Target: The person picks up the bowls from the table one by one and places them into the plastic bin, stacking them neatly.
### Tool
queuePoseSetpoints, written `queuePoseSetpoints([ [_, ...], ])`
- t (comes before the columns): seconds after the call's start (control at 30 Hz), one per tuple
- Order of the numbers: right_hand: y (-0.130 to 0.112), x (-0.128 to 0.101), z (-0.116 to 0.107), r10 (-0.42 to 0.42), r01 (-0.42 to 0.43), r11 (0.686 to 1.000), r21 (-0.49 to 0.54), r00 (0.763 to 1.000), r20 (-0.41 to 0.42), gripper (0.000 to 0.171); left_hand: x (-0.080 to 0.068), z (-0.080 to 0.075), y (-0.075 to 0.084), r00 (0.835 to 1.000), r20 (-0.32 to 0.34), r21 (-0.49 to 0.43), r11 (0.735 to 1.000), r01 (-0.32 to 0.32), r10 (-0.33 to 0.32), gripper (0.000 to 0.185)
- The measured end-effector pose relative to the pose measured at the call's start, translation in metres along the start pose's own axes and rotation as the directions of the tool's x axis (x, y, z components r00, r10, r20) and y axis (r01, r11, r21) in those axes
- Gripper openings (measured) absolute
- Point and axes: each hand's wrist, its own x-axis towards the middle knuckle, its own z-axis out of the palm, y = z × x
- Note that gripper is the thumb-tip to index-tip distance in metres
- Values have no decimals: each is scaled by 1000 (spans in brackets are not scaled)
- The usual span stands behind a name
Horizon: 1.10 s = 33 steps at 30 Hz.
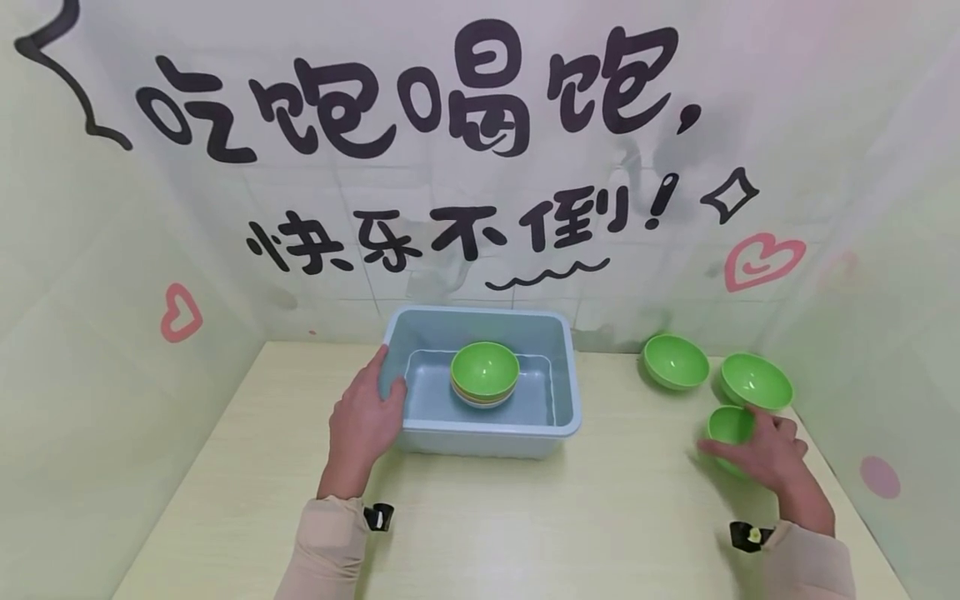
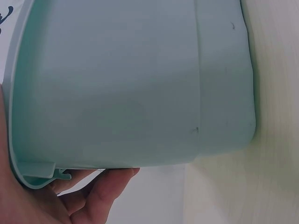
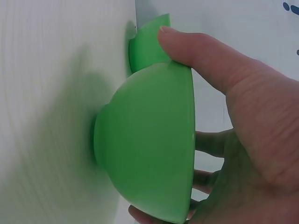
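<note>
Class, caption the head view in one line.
Left hand grips the blue tub; right hand holds a green bowl.

one pale blue plastic tub (image 1: 564, 417) stands on one light wooden table (image 1: 525, 517). inside the tub sits one stack of bowls (image 1: 484, 377): a green one on top, with at least two more rims, yellowish and pale, showing beneath it, though the exact number in the stack cannot be told. three loose green bowls stand on the table to the right: one far bowl (image 1: 675, 361), one middle bowl (image 1: 756, 382) and one near bowl (image 1: 729, 425). two hands are in view, one left hand (image 1: 365, 421) and one right hand (image 1: 768, 457).
</note>
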Motion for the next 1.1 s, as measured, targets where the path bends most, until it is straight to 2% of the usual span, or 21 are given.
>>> queuePoseSetpoints([
  [0.27,-14,0,-10,-100,98,995,-24,991,-87,116,0,3,1,1000,1,2,1000,1,-1,63],
  [0.5,-39,4,-20,-162,163,987,-14,970,-183,107,0,0,0,1000,-1,14,1000,-5,5,63],
  [0.7,-59,9,-30,-226,227,974,-18,954,-199,107,1,-1,-2,1000,8,7,1000,6,-6,64],
  [1.1,-107,11,-56,-208,209,978,-16,956,-207,114,1,0,-2,1000,2,-6,1000,-3,3,63],
])
